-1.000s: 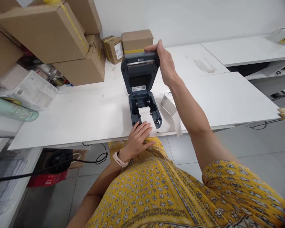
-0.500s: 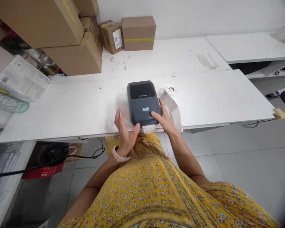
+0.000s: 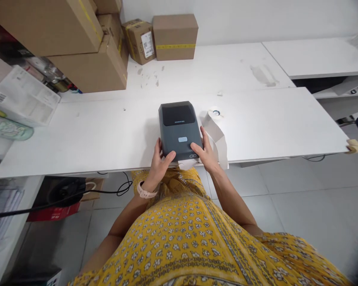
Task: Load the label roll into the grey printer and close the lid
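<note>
A dark grey label printer (image 3: 180, 129) with a black window and a pale blue button sits near the front edge of the white table (image 3: 113, 135). My left hand (image 3: 160, 166) grips its lower left corner, thumb on top and fingers along the side. On the lower right, my right hand (image 3: 205, 154) holds it the same way, its thumb on the top face. Beside the printer lies a roll of white label paper (image 3: 216, 115); its loose strip (image 3: 219, 137) curls down past my right hand to the table edge. A piece of white paper (image 3: 187, 164) shows under the printer's front.
Cardboard boxes (image 3: 88, 73) are stacked at the back left, with a small box (image 3: 139, 41) and a wider box (image 3: 175, 37) against the wall. A white carton (image 3: 25, 95) and a green bottle (image 3: 10, 126) stand at the far left. A black cable (image 3: 107, 192) hangs below.
My left hand has come in from beside the printer and closed on its lower left corner. My right hand keeps its place on the right side.
</note>
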A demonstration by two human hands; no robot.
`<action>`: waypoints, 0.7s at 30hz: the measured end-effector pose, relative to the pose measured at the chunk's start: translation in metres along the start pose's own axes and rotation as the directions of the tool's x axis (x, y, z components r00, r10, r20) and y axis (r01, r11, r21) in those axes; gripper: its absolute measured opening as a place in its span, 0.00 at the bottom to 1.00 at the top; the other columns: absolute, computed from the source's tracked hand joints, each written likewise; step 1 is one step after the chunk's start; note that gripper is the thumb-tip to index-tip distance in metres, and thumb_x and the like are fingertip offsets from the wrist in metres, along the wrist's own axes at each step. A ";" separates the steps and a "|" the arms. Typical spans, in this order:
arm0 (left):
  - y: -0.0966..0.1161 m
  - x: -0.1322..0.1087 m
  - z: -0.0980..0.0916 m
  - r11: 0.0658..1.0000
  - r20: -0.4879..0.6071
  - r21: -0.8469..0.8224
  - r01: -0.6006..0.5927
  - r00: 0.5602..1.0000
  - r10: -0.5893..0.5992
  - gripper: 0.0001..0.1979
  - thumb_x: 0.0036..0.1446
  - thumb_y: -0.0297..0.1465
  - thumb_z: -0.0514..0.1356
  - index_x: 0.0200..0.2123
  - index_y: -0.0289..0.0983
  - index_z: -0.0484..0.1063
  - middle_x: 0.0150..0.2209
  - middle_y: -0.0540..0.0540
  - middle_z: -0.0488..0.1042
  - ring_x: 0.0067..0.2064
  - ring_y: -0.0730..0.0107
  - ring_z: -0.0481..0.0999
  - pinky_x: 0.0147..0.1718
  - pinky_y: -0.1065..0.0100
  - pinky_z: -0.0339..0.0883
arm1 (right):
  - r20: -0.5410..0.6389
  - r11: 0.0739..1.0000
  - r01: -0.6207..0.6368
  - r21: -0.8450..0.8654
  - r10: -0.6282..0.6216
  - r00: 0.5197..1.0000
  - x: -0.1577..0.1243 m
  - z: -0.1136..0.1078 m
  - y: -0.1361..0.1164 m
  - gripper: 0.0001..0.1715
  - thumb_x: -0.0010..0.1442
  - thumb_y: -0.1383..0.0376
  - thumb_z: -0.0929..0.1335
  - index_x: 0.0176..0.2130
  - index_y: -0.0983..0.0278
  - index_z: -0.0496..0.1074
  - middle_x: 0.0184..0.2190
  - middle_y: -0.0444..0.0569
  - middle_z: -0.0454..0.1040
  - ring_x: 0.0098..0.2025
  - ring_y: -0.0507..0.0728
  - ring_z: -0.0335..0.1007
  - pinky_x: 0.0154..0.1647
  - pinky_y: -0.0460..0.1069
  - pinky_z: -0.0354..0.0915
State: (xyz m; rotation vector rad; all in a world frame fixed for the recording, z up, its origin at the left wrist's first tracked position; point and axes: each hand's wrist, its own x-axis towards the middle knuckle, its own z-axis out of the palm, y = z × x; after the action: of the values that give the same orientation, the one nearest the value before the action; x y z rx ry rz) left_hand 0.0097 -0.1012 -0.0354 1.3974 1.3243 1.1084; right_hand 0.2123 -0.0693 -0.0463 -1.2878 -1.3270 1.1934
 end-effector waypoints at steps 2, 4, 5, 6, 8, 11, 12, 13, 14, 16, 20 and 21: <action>-0.003 -0.022 -0.004 0.997 -0.139 0.025 0.072 0.988 -0.068 0.33 0.61 0.46 0.62 0.66 0.44 0.59 0.67 0.37 0.65 0.63 0.57 0.71 0.56 0.57 0.72 | 0.027 1.000 0.019 -0.019 -0.019 0.999 -0.002 -0.002 0.002 0.61 0.61 0.34 0.61 0.75 0.56 0.28 0.75 0.57 0.50 0.73 0.65 0.55 0.70 0.64 0.60; -0.004 -0.041 -0.004 0.986 -0.179 -0.024 0.163 0.970 -0.165 0.21 0.62 0.48 0.59 0.52 0.41 0.72 0.50 0.41 0.78 0.48 0.61 0.79 0.44 0.61 0.75 | 0.033 0.998 0.035 -0.045 -0.034 0.999 -0.003 -0.002 0.002 0.57 0.63 0.33 0.55 0.75 0.56 0.28 0.75 0.55 0.49 0.74 0.63 0.51 0.72 0.63 0.58; -0.003 -0.048 -0.002 0.973 -0.049 -0.064 0.223 0.973 -0.226 0.19 0.62 0.48 0.59 0.45 0.40 0.76 0.43 0.42 0.80 0.42 0.63 0.79 0.39 0.63 0.74 | 0.022 0.998 0.037 -0.052 -0.036 0.999 -0.004 -0.001 0.001 0.56 0.64 0.33 0.54 0.75 0.56 0.29 0.75 0.54 0.49 0.75 0.63 0.50 0.73 0.63 0.57; 0.000 -0.052 0.001 0.951 0.096 -0.108 0.288 0.956 -0.279 0.20 0.62 0.49 0.58 0.39 0.39 0.78 0.38 0.43 0.81 0.37 0.65 0.78 0.34 0.65 0.73 | 0.006 0.998 0.034 -0.049 -0.033 0.999 -0.005 0.000 0.000 0.55 0.64 0.34 0.55 0.75 0.55 0.31 0.75 0.53 0.49 0.75 0.62 0.48 0.73 0.63 0.55; 0.009 -0.049 0.011 0.892 0.338 -0.194 0.409 0.881 -0.330 0.23 0.60 0.50 0.59 0.35 0.37 0.81 0.36 0.42 0.82 0.33 0.66 0.78 0.30 0.67 0.71 | -0.028 1.000 0.017 -0.020 -0.017 0.999 -0.006 0.003 -0.002 0.54 0.64 0.35 0.59 0.75 0.53 0.34 0.75 0.52 0.50 0.75 0.62 0.48 0.74 0.63 0.53; 0.021 -0.033 0.029 0.805 0.344 -0.328 0.495 0.856 -0.386 0.23 0.54 0.50 0.65 0.34 0.34 0.81 0.36 0.39 0.83 0.35 0.65 0.79 0.30 0.68 0.71 | -0.058 1.000 -0.010 0.029 0.012 0.998 -0.007 0.007 -0.002 0.54 0.62 0.38 0.62 0.75 0.53 0.37 0.75 0.52 0.50 0.75 0.62 0.48 0.74 0.64 0.53; 0.023 -0.028 0.035 0.778 0.321 -0.367 0.511 0.854 -0.409 0.22 0.52 0.49 0.67 0.35 0.34 0.81 0.36 0.39 0.83 0.34 0.65 0.79 0.31 0.68 0.72 | -0.060 0.999 -0.012 0.032 0.013 0.998 -0.007 0.008 -0.001 0.54 0.63 0.39 0.62 0.75 0.54 0.37 0.75 0.52 0.50 0.75 0.63 0.48 0.73 0.64 0.54; 0.023 -0.024 0.040 0.756 0.303 -0.398 0.520 0.852 -0.427 0.22 0.50 0.48 0.69 0.36 0.33 0.81 0.35 0.40 0.83 0.33 0.66 0.80 0.31 0.67 0.72 | -0.059 1.000 -0.008 0.028 0.009 0.998 -0.007 0.009 0.001 0.54 0.63 0.39 0.62 0.75 0.56 0.37 0.75 0.54 0.50 0.75 0.63 0.49 0.73 0.64 0.54; 0.022 -0.021 0.044 0.743 0.284 -0.422 0.519 0.854 -0.435 0.22 0.49 0.47 0.70 0.36 0.34 0.81 0.35 0.41 0.83 0.33 0.66 0.80 0.32 0.67 0.72 | -0.054 1.000 0.000 0.021 0.001 0.999 -0.006 0.010 0.002 0.53 0.64 0.40 0.61 0.75 0.57 0.36 0.75 0.54 0.50 0.75 0.63 0.50 0.73 0.64 0.55; 0.017 -0.019 0.050 0.749 0.243 -0.446 0.490 0.872 -0.425 0.21 0.46 0.46 0.72 0.35 0.34 0.82 0.34 0.42 0.83 0.33 0.66 0.80 0.33 0.66 0.72 | -0.052 1.000 0.028 -0.001 -0.028 0.998 -0.007 0.010 0.002 0.51 0.66 0.41 0.60 0.75 0.57 0.35 0.74 0.56 0.52 0.74 0.64 0.52 0.71 0.65 0.57; 0.005 -0.023 0.051 0.802 0.212 -0.411 0.434 0.901 -0.379 0.21 0.47 0.47 0.71 0.32 0.34 0.81 0.32 0.44 0.82 0.35 0.64 0.80 0.35 0.66 0.72 | -0.145 0.940 0.204 -0.275 -0.250 0.957 -0.011 0.004 -0.016 0.40 0.67 0.45 0.62 0.72 0.52 0.49 0.75 0.52 0.48 0.76 0.66 0.43 0.73 0.72 0.50; 0.003 -0.024 0.047 0.808 0.252 -0.384 0.447 0.893 -0.374 0.21 0.48 0.48 0.71 0.33 0.35 0.81 0.34 0.43 0.82 0.36 0.64 0.81 0.34 0.66 0.72 | -0.138 0.881 0.261 -0.396 -0.338 0.931 -0.012 0.002 -0.024 0.34 0.68 0.47 0.62 0.68 0.51 0.57 0.75 0.49 0.48 0.77 0.67 0.38 0.73 0.74 0.45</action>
State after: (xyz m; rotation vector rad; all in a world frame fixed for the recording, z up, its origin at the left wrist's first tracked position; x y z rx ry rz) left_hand 0.0555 -0.1267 -0.0429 0.7985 1.1026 0.8940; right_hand 0.2079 -0.0816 -0.0227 -1.3598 -1.5799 0.5913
